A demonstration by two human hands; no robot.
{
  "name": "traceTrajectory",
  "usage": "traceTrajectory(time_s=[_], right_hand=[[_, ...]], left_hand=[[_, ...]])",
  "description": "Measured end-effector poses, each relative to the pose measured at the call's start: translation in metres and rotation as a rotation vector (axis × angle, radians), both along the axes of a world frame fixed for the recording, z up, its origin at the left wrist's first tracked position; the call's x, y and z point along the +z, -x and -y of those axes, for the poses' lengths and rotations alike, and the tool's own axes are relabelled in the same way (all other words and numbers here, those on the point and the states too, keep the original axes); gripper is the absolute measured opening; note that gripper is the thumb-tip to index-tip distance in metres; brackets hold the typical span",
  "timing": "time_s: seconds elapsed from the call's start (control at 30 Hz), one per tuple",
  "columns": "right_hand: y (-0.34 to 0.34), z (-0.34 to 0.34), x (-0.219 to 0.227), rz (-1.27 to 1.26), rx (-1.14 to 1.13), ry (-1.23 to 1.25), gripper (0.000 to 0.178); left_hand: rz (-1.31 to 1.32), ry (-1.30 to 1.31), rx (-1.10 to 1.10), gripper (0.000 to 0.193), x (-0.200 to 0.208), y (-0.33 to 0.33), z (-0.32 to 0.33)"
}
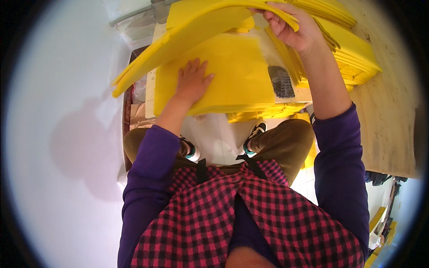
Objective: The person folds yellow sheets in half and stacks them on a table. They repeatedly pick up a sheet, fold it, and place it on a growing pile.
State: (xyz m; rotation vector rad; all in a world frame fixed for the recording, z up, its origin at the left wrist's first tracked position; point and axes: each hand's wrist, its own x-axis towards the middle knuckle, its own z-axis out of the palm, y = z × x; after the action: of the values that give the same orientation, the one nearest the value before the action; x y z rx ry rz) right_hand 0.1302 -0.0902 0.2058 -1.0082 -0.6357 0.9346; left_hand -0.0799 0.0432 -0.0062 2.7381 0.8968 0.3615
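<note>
My left hand [194, 82] lies flat, fingers spread, on a stack of yellow sheets [232, 76] at the near edge of the table. Up at the far right, my right hand [295, 27] grips one end of a folded yellow sheet [178, 38], which looks like cloth or soft felt. That sheet is lifted and arches over the stack to the left, its free end hanging out past the table's left side. My right fingertips are partly hidden behind it.
Folded yellow stacks [355, 58] stand on the wooden table [384, 120] at the right. A dark ridged pad [281, 81] lies beside the near stack. A white wall [62, 134] is close on my left. My knees and shoes are below the table edge.
</note>
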Motion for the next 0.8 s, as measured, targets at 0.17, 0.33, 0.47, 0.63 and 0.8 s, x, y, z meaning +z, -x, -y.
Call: traceTrajectory(time_s=[0.17, 0.33, 0.47, 0.63, 0.8], right_hand=[[0.021, -0.001, 0.012, -0.123, 0.044, -0.185, 0.018], [0.003, -0.007, 0.011, -0.167, 0.19, -0.304, 0.017], [-0.027, 0.007, -0.006, -0.005, 0.251, -0.1, 0.023], [-0.029, 0.03, -0.107, -0.111, 0.073, -0.024, 0.027], [-0.039, 0.055, -0.151, -0.086, 0.105, 0.223, 0.028]], left_hand=[[0.004, 0.001, 0.024, 0.059, 0.003, 0.0, 0.002], [-0.003, -0.031, 0.034, 0.06, 0.004, 0.001, 0.0], [0.049, -0.025, 0.038, 0.059, 0.002, 0.003, 0.001], [0.093, 0.138, -0.017, 0.056, -0.002, 0.006, -0.005], [0.271, -0.22, -0.084, 0.052, -0.007, 0.021, -0.011]])
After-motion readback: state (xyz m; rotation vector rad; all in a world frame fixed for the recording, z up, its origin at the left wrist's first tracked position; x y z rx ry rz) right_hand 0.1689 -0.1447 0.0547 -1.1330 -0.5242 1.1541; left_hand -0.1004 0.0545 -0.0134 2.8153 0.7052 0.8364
